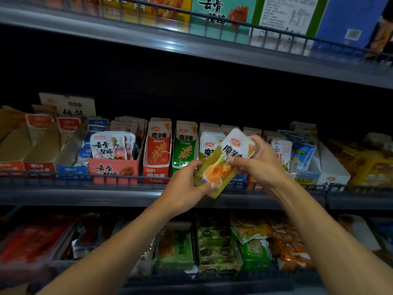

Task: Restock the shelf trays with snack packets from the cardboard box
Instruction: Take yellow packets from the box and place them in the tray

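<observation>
Head view looks along two bare forearms reaching up to the middle shelf. Left hand (pixel 184 184) pinches the lower end of a yellow-green and white plastic snack packet (pixel 223 165), thumb across its front; right hand (pixel 255 160) curls round the upper white end. Both hold it tilted, just before the dark wire shelf rail (pixel 127 177). Behind stands a white cardboard tray of matching packets (pixel 209 145), seemingly its destination. Most trays look stocked, so restocking seems well along; the cardboard box is out of sight.

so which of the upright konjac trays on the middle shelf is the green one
The green tray, second of the pair, just right of the red tray and left of the held packet.
</observation>
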Motion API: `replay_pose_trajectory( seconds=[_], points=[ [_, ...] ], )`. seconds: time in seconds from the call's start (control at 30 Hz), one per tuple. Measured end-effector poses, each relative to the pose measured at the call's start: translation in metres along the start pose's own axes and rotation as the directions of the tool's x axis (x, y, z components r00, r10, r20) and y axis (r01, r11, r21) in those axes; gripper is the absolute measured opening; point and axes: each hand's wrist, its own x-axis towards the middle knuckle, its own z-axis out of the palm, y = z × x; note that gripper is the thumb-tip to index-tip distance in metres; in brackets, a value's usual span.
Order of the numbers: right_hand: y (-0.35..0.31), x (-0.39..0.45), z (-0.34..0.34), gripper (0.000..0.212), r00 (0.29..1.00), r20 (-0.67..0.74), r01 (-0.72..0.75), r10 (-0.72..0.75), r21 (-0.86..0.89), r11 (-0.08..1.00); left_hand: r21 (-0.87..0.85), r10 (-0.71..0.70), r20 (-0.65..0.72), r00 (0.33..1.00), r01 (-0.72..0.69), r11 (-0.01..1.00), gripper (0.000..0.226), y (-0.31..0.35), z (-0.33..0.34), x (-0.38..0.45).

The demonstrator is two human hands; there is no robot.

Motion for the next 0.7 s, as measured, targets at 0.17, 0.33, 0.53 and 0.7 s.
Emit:
replay_pose_trajectory(
  seconds=[0.17,0.33,0.53,0.7],
  points=[
    [0.000,0.041,-0.011,0.041,0.962,-0.243,0.113,-0.126,-0.066,0.991,0.351,0.169,-0.167,0.971,-0.102,0.931,0.036,-0.014,-0.005,0.033],
    [0.011,0.069,0.004,0.041,0.970,-0.152,0.158,-0.190,-0.204,0.966,0.716,0.178,0.084,0.980,-0.184,0.673,0.042,-0.026,0.002,0.052],
    [0.021,0.078,0.014,0.042,0.962,0.112,0.272,-0.248,-0.446,0.853,0.721,0.178,0.122,0.977,-0.210,0.660,0.045,-0.041,0.002,0.053],
    [0.038,0.082,0.037,0.071,0.966,0.210,0.256,-0.150,-0.719,0.647,0.712,0.177,0.119,0.977,-0.208,0.671,0.046,-0.045,0.001,0.054]
  ],
)
